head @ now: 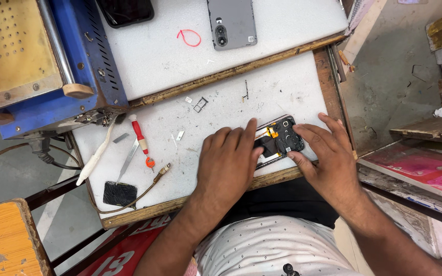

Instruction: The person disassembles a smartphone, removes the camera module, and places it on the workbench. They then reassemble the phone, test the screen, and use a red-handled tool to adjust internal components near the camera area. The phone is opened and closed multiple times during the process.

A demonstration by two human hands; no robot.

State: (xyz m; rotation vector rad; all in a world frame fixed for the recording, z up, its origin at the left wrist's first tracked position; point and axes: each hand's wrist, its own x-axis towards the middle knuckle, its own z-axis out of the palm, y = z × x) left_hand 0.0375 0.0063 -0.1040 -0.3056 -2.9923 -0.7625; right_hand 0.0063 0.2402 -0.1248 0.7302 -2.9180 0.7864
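Observation:
An opened phone (283, 139) lies on the white pull-out tray (231, 102), its black inner parts and an orange flex strip showing. My left hand (228, 163) rests flat on the phone's left part, fingers pointing to the upper right. My right hand (326, 153) holds the phone's right edge, thumb and fingers around the black camera-end board. A grey phone back cover (232, 22) lies on the upper white surface.
A red-handled screwdriver (141, 139), tweezers (127, 161), a white spudger (94, 156), a black pad (119, 194) and a brown cable lie at the tray's left. A small card tray (200, 105) sits mid-tray. A blue machine (42, 61) stands upper left. A dark phone (126, 11) and red loop (189, 37) are on top.

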